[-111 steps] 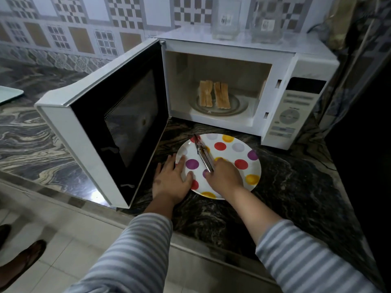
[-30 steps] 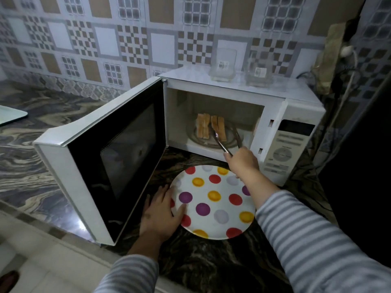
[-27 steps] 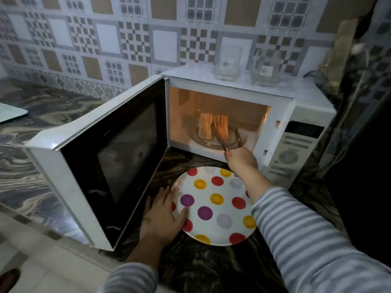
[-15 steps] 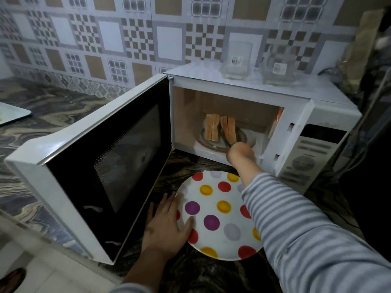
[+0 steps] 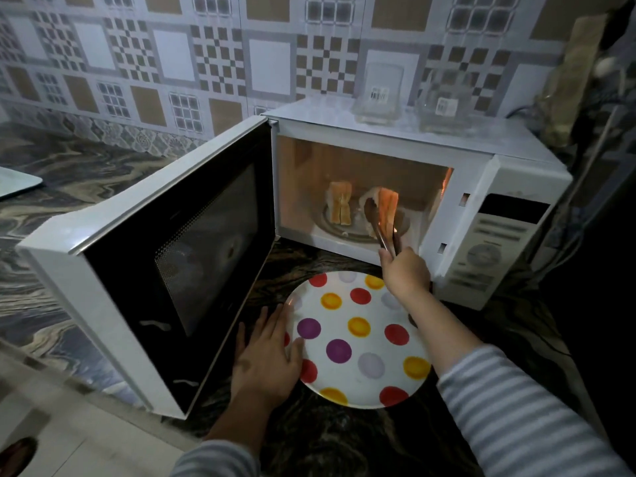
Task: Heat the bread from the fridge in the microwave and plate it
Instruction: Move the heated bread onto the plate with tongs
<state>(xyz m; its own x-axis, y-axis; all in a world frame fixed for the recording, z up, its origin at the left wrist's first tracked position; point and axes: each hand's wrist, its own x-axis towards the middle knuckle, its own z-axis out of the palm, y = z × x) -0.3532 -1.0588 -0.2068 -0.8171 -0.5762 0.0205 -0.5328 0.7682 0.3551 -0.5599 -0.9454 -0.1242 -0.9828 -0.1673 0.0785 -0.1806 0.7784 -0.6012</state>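
The white microwave point(image 5: 481, 156) stands open and lit inside. My right hand point(image 5: 406, 270) grips metal tongs point(image 5: 385, 232) at the cavity's mouth. The tongs pinch the right pair of bread slices point(image 5: 387, 208), lifted up off the glass turntable point(image 5: 358, 232). The left pair of bread slices point(image 5: 339, 203) still stands on the turntable. A polka-dot plate point(image 5: 358, 342) lies on the dark marble counter in front of the microwave. My left hand point(image 5: 266, 356) rests flat against the plate's left rim, fingers spread.
The microwave door point(image 5: 165, 256) swings wide to the left, close beside my left hand. Two clear glass jars point(image 5: 378, 94) stand on top of the microwave. Cables hang at the right. A pale tray edge point(image 5: 17, 182) shows at far left.
My right hand reached into the microwave with the tongs, closed them on the right bread slices and has raised them off the turntable. The left hand stays on the plate's rim.
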